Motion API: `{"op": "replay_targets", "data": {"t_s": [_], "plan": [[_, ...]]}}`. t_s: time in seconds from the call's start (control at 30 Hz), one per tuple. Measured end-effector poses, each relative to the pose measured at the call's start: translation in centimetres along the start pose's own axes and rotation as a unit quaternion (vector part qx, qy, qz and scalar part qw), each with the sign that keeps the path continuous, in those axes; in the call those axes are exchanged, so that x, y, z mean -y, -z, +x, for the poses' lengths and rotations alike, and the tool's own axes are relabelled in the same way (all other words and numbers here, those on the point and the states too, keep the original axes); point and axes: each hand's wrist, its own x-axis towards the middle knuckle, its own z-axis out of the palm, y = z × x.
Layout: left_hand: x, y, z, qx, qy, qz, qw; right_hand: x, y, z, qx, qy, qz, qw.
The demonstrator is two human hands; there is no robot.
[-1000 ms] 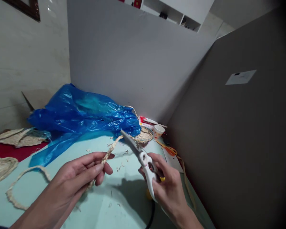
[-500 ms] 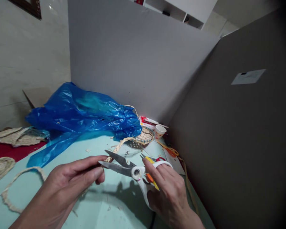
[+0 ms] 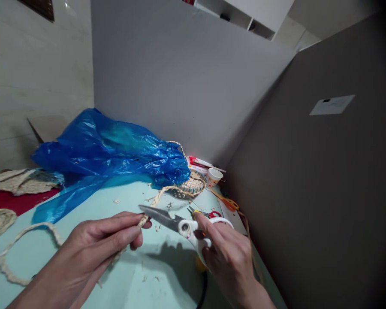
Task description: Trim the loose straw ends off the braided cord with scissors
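My left hand (image 3: 99, 246) pinches a braided straw cord (image 3: 143, 220) between thumb and fingers, left of centre. One part of the cord runs up to a small round woven piece (image 3: 193, 183); another part curves over the table at the lower left. My right hand (image 3: 228, 253) is wrapped round the white handles of the scissors (image 3: 188, 227). Their blades are closed together and point left, with the tip just above my left fingertips, crossing at the cord. Whether the cord is cut through there, I cannot tell.
A crumpled blue plastic bag (image 3: 116, 154) lies at the back left. Woven straw pieces (image 3: 22, 181) are at the far left. A paper cup (image 3: 215, 176), orange-handled scissors (image 3: 227, 201) and red-handled scissors (image 3: 213, 214) lie behind my right hand. Grey panels (image 3: 180, 77) stand behind and right.
The white scissors' blades have gone from open around the cord to closed, and their handles have come together. My left hand still pinches the cord. The view has shifted slightly.
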Motion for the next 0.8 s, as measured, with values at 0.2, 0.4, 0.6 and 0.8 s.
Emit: {"op": "replay_targets", "data": {"t_s": [0.2,0.4,0.6,0.8], "plan": [[0.1,0.5,0.2,-0.021,-0.012,0.007,1.000,-0.3,-0.9,-0.3,-0.030,-0.064,0.041,0.997],[0.0,0.0,0.2,-0.022,-0.029,0.025,0.999,0.9,-0.1,0.5,0.030,-0.046,0.032,0.998],[-0.4,-0.7,-0.8,-0.006,-0.086,0.084,0.993,1.1,-0.3,0.3,0.045,-0.015,0.020,0.999],[-0.2,-0.4,-0.3,0.015,-0.082,0.030,0.996,1.0,-0.2,0.4,0.046,0.002,0.021,0.999]]}}
